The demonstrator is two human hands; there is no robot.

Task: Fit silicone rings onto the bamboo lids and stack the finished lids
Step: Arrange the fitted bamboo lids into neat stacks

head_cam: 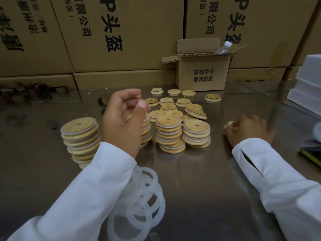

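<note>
Four stacks of ringed round bamboo lids (168, 131) = datum. Right of them, right hand (248, 130) curls round one tan bamboo lid (229, 124); translucent white silicone rings (144, 197) lie on their near side — closest to left hand (124, 119), curled, blurred — contents unclear.

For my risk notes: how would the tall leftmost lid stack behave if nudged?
The leftmost lid stack would probably topple: it is tall, its lids offset and tilted. The silicone rings between lids may add slight grip. Fallen round lids could roll on the shiny table.
</note>
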